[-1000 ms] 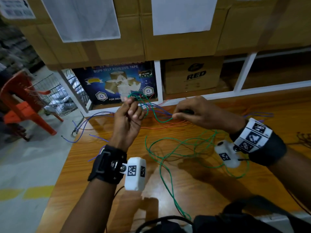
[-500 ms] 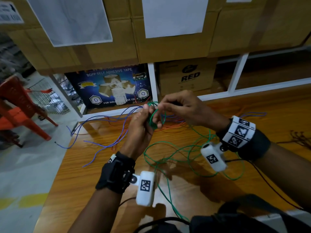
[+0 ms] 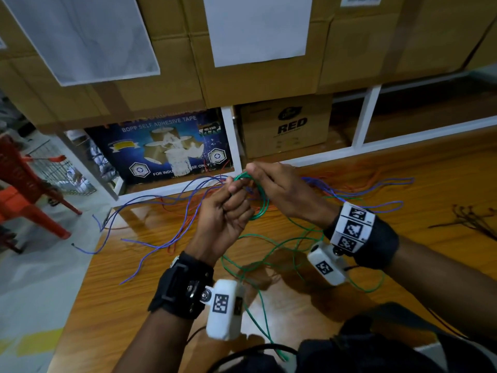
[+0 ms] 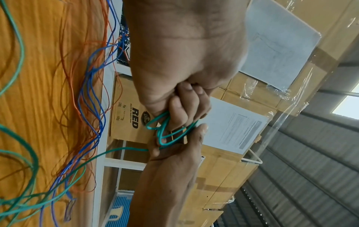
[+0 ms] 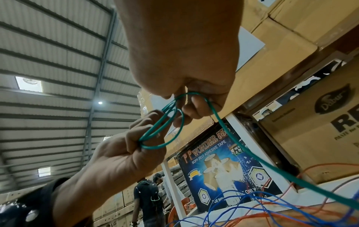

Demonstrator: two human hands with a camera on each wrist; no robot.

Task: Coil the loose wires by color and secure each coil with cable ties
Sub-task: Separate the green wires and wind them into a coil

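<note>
A small coil of green wire (image 3: 262,200) hangs above the wooden table (image 3: 403,270), held between both hands. My left hand (image 3: 228,208) grips the coil's loops in curled fingers (image 5: 143,130). My right hand (image 3: 271,181) pinches the wire at the top of the coil (image 5: 186,95). The rest of the green wire (image 3: 269,257) trails down in loose loops on the table and runs off the front edge. Blue wires (image 3: 161,211) and orange wires (image 3: 183,208) lie tangled on the table behind and to the left of the hands.
Cardboard boxes (image 3: 285,125) fill a white shelf frame (image 3: 231,141) at the table's back. A bundle of dark cable ties (image 3: 468,219) lies at the right. Red plastic chairs (image 3: 24,184) stand on the floor to the left. A person (image 5: 147,198) stands far off.
My hands have come together and risen a little. The right hand has brought more green wire round onto the coil held by the left hand.
</note>
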